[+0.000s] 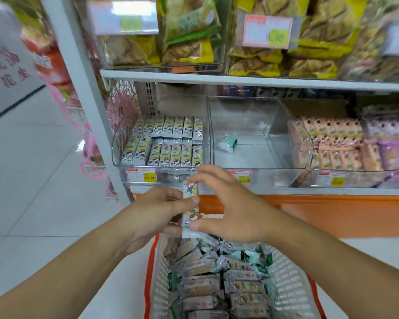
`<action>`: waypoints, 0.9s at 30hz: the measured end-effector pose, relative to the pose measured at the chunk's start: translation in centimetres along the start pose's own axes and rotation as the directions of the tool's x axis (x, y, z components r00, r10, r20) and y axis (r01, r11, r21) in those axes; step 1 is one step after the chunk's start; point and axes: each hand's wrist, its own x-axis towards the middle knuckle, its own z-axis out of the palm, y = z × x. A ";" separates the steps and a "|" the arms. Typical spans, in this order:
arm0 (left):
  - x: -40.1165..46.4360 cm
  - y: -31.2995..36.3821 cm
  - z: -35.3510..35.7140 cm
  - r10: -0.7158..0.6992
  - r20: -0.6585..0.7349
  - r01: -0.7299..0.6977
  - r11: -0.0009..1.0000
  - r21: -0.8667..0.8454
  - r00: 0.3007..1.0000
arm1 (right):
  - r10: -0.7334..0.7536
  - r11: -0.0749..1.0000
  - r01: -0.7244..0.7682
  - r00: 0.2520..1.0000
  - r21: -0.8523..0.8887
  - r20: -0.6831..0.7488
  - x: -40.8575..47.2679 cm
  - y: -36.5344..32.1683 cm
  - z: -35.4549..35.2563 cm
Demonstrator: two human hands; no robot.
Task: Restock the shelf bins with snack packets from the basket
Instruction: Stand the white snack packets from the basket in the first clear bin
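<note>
While both hands meet at the centre of the frame, a tall narrow snack packet (190,208) stands upright between them, just above the near rim of the basket (288,279). The left hand (158,211) pinches the packet's middle from the left, thumb across its front, so its grip is closed on the packet. The right hand (230,204) holds it from the right, thumb at the lower end and fingers curled over the top. The white basket with orange trim fills the lower centre and is heaped with more packets (219,284). Above the hands, the left bin (118,157) holds rows of similar packets standing on end, the middle bin (258,157) holds a single green and white packet (227,143), and the bin to the right (309,162) holds pink packets.
</note>
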 end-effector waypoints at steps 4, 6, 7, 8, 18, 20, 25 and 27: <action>-0.5 1.3 -0.2 0.039 -0.094 -0.041 0.999 -0.011 0.995 | -0.042 0.998 0.040 0.998 -0.049 -0.045 0.6 -1.3 0.5; -0.5 1.6 -0.4 0.036 -0.097 -0.039 0.999 -0.024 0.995 | -0.015 1.000 0.014 0.997 -0.015 -0.076 0.9 -1.3 0.5; -0.4 1.7 -0.5 0.031 -0.095 -0.033 0.999 -0.028 0.995 | 0.000 1.000 0.000 0.995 0.004 -0.098 1.1 -1.2 0.6; -0.4 1.8 -0.8 0.030 -0.088 -0.031 0.999 -0.020 0.996 | 0.015 1.000 -0.013 0.993 0.023 -0.118 1.2 -1.2 0.8; 2.0 2.0 -9.5 0.514 -0.225 -0.091 0.518 0.851 0.828 | -0.017 0.998 0.003 0.965 -0.056 -0.263 9.0 -1.4 -0.6; 2.3 1.6 -10.4 0.491 -0.213 -0.044 0.459 0.887 0.845 | 0.007 0.998 -0.025 0.964 -0.066 -0.265 12.5 -1.1 -0.5; 2.9 1.2 -10.4 0.468 -0.229 0.058 0.353 0.934 0.853 | 0.125 0.985 -0.141 0.981 -0.103 -0.145 20.0 0.0 0.9; 3.2 1.1 -10.5 0.479 -0.230 0.063 0.340 0.938 0.847 | 0.123 0.983 -0.137 0.986 -0.121 -0.115 21.5 0.2 1.5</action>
